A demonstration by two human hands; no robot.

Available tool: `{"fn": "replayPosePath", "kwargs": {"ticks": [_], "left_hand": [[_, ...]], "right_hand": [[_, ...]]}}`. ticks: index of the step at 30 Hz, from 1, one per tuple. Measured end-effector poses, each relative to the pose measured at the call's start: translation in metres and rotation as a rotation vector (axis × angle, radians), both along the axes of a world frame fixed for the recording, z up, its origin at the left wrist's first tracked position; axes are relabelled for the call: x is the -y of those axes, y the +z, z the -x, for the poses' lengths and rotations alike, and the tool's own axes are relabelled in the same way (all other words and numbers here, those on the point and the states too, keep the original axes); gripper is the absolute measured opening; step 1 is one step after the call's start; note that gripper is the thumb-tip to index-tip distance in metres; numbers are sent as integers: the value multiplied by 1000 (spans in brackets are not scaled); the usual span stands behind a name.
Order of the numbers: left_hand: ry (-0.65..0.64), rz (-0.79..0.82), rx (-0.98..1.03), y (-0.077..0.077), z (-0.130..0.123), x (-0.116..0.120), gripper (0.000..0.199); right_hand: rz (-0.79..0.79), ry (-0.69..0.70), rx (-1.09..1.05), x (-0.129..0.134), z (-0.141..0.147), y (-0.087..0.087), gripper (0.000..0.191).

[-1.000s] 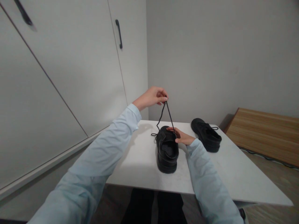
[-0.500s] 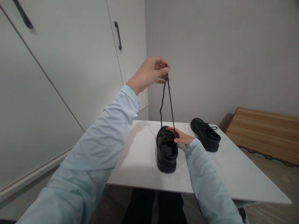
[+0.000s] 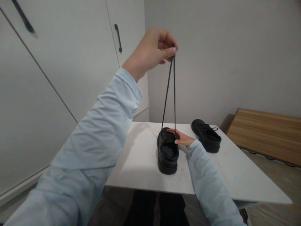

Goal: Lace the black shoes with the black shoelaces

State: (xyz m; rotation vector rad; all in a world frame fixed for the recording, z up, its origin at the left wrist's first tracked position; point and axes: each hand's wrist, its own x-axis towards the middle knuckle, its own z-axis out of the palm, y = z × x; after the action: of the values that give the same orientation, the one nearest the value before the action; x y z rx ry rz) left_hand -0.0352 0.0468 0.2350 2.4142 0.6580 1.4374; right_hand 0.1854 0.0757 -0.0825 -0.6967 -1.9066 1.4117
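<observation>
My left hand (image 3: pixel 158 47) is raised high above the table, its thumb and fingers pinching a black shoelace (image 3: pixel 174 91). Two strands hang from the pinch, both pulled straight, down to a black shoe (image 3: pixel 167 161). The shoe stands upright with its heel toward me, and its opening shows. At the shoe's right side, my right hand (image 3: pixel 182 138) grips the upper near the lace holes, thumb toward the opening. Its fingertips are partly hidden behind the lace and the shoe. How the lace runs through the eyelets is too dark to make out.
A second black shoe (image 3: pixel 207 138), laced, stands at the back right of the white table (image 3: pixel 141 169). Behind are a grey wall and, to the left, white cabinet doors with dark handles (image 3: pixel 118 37). A wood-grain board (image 3: pixel 265 135) leans low at the right.
My left hand has risen and shifted slightly right, drawing the lace longer; the strand that was wavy is now straight. My right hand and the shoe have stayed in place.
</observation>
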Motion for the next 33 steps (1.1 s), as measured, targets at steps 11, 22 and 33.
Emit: {"fn": "replayPosePath", "kwargs": {"ticks": [11,22,33], "left_hand": [[71,-40,52,12,-42,1,7],[228,203,107,-9,-23,-39,13],[281,346,68,-17,4,-40,3]], "right_hand": [[21,-6,-26,-2,3,-3,81],[26,32,-27,0,0,-2,86],[-10,5,-15,1,0,0,85]]}}
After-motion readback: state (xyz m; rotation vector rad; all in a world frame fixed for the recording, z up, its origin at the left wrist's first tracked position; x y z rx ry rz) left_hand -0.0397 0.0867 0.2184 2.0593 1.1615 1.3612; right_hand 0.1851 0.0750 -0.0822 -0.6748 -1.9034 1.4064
